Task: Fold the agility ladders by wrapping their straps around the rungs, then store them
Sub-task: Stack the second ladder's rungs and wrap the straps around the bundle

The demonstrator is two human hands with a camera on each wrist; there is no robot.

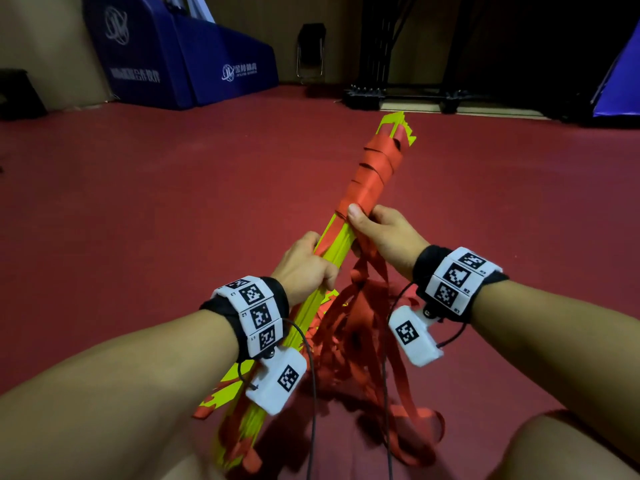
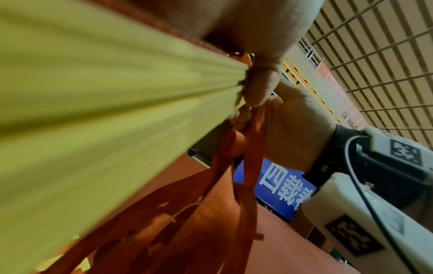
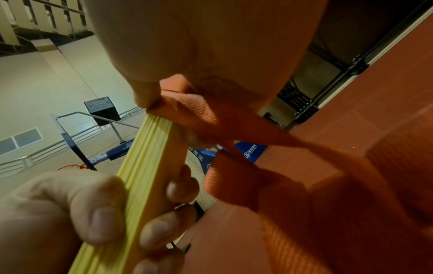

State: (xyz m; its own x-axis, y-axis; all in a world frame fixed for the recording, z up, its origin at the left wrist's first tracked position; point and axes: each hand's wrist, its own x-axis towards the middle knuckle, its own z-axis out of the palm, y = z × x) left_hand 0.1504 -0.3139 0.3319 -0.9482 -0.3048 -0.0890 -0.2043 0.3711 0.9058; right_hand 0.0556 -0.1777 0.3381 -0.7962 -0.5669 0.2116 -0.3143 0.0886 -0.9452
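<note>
- Our left hand point(image 1: 304, 268) grips the yellow rungs point(image 1: 332, 244) near their middle.
- Our right hand point(image 1: 381, 233) pinches the red strap point(image 1: 374, 174) against them, just beyond.

floor point(image 1: 173, 202): dark red sports surface | wall point(image 1: 41, 36): tan | blue padded base point(image 1: 180, 53) with white logo, far left | folding chair point(image 1: 310, 53) against wall | right side dim

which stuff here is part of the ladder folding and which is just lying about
In the job:
yellow rungs, gripped by the left hand
orange straps, held by the right hand

Lying about:
blue pads
folding chair
black rack base
</note>
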